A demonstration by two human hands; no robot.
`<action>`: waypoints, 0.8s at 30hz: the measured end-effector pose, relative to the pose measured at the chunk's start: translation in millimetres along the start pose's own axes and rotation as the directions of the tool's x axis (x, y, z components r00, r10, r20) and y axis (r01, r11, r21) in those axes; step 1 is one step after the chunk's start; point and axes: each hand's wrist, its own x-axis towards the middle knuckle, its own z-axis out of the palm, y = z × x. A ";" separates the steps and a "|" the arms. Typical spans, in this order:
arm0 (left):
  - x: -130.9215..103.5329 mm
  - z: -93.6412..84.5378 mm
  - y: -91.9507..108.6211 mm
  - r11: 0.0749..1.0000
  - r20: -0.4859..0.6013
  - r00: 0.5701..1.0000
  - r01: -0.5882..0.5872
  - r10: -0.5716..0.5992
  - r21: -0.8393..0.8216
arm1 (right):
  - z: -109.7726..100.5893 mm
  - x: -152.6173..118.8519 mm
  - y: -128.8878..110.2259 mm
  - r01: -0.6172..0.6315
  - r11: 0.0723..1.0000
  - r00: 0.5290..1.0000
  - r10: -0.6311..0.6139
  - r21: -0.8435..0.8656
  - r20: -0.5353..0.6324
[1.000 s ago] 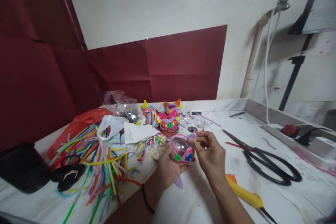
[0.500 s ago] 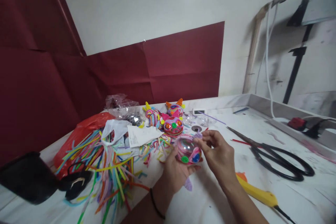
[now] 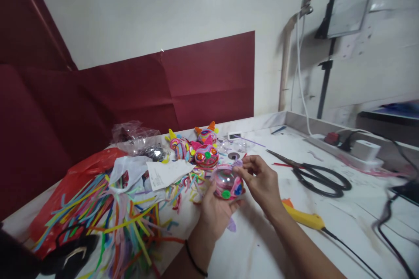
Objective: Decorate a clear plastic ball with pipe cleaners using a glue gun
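My left hand (image 3: 212, 213) is closed around a clear plastic ball (image 3: 226, 179) partly wrapped in coloured pipe cleaners, with a green button-like nose and a blue eye on its side. Between the thumb and fingers of my right hand (image 3: 262, 178) is a small lilac piece (image 3: 237, 164), a coiled pipe-cleaner ear by its look, held against the ball's upper right edge. Another lilac piece (image 3: 231, 225) lies on the table below my left hand. Just beyond the ball sits a finished-looking pink animal head (image 3: 207, 155) with orange eyes, with two similar ones behind it.
Many loose pipe cleaners (image 3: 121, 222) spread over the left side by a red plastic bag (image 3: 78, 178). Large black-handled scissors (image 3: 322, 182) and a yellow glue gun (image 3: 304, 218) with a cord lie to the right. A power strip (image 3: 340, 150) stands at the back right.
The camera view has turned to the right, so everything sits further left. Both hands keep their hold, with the lilac piece still against the ball.
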 end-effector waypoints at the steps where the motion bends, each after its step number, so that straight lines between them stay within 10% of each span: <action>1: -0.1 0.6 0.4 1.000 -0.006 1.000 0.001 -0.001 -0.001 | 0.5 0.2 -0.3 0.004 1.000 1.000 -0.004 0.002 0.000; 24: 1.6 0.5 4.4 0.996 -0.038 0.999 -0.013 0.010 -0.086 | 3.8 -1.1 2.0 0.001 0.998 0.998 -0.005 0.057 0.055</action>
